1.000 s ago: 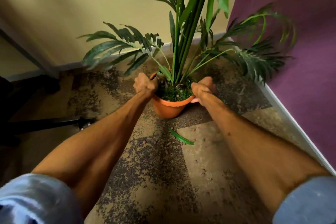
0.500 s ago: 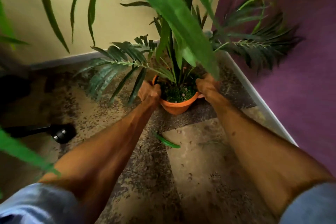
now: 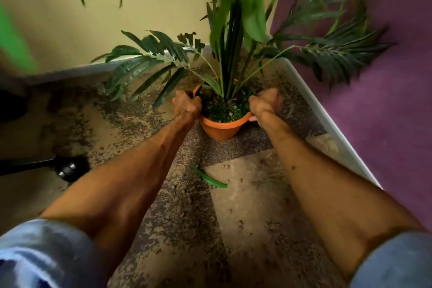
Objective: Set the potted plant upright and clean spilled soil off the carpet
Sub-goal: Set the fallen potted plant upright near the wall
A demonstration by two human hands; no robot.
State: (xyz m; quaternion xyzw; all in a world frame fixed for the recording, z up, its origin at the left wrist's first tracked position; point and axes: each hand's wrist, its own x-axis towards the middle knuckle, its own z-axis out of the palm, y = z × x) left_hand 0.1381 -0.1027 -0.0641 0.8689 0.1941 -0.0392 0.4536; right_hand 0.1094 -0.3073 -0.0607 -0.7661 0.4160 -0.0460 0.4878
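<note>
Both hands clamped on orange pot (image 3: 222, 130) rim, left hand (image 3: 187, 106) & right hand (image 3: 265, 104) on opposite sides to keep tall plant (image 3: 230, 37) upright. Soil specks (image 3: 240, 221) on carpet (image 3: 245, 194), uncleaned.

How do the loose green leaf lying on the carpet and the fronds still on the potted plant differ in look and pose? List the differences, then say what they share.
1. The loose leaf lies flat on the carpet, detached; the fronds are raised above the orange pot.
2. The loose leaf is a single narrow blade; the fronds carry many leaflets.
3. The loose leaf is brighter green; the fronds are darker.

Both are green foliage.
</note>
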